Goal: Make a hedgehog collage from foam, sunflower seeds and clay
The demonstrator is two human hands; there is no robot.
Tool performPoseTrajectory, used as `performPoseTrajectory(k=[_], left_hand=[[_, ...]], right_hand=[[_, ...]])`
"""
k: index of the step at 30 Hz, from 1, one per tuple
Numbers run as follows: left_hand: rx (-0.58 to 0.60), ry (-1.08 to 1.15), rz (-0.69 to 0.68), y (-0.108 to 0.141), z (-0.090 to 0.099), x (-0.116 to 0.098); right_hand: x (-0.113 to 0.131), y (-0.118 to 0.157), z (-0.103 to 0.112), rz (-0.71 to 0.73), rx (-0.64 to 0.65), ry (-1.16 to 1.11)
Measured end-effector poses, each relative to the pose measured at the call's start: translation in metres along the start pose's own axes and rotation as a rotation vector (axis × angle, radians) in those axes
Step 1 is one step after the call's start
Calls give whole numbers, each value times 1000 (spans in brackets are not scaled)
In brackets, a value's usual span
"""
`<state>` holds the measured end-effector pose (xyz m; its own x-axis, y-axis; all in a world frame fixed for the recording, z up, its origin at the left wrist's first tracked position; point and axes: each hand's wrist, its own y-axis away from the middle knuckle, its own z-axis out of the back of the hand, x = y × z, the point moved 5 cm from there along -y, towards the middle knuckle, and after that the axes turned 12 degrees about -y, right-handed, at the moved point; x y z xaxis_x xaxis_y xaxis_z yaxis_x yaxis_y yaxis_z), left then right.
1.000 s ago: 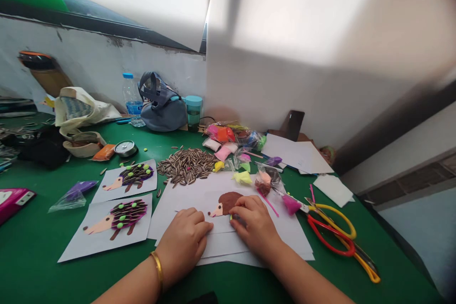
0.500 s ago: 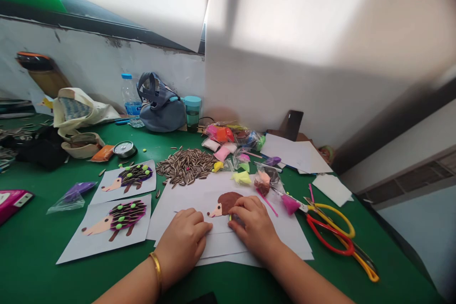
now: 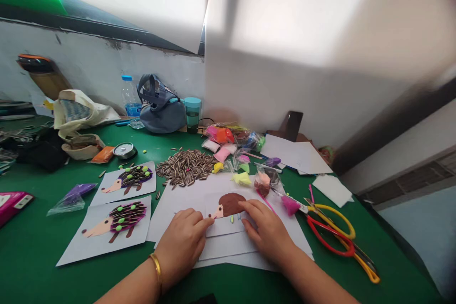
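On a white card (image 3: 223,229) lies a brown clay hedgehog (image 3: 231,203) with a peach face. A small yellow-green clay leg (image 3: 232,219) is under its belly, beside a drawn leg outline. My right hand (image 3: 265,228) is open at the hedgehog's rear, thumb and fingers apart, fingertips at the brown edge. My left hand (image 3: 185,235), wearing a gold bangle, rests on the paper with bent fingers and its index fingertip by the hedgehog's nose. Two finished-looking hedgehog pictures, a lower one (image 3: 117,223) and an upper one (image 3: 128,180), lie to the left.
A heap of sunflower seeds (image 3: 185,166) sits behind the paper. Bagged coloured clay (image 3: 224,135) lies beyond it. Red and yellow scissors (image 3: 331,228) lie at right, near a pink clay lump (image 3: 290,204). A blue bag (image 3: 162,111) and bottle (image 3: 130,102) stand by the wall.
My right thumb and fingers have parted and drawn back right from the hedgehog's belly. The yellow-green leg, formerly at my fingertips, now shows on the card. My left hand has barely moved.
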<state>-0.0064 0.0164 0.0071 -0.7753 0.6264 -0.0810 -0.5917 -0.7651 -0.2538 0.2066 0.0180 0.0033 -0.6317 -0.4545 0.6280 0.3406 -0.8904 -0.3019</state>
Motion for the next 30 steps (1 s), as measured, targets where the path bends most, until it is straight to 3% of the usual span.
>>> performPoseTrajectory(k=[3,6,12,19,30], left_hand=[[-162,36,-40,1,6,-1],[-263,147,-165,2,11,-9],[-190,191,-324,1,10,-24],[-125,181,-302,0,3,-23],[-127,168,-288,2,1,-23]], right_hand=[[-2,2,2,-7,21,11],[0,4,1,2,21,-6],[6,6,0,62,-46,-20],[17,4,-6,171,-6,80],[17,2,-12,117,28,49]])
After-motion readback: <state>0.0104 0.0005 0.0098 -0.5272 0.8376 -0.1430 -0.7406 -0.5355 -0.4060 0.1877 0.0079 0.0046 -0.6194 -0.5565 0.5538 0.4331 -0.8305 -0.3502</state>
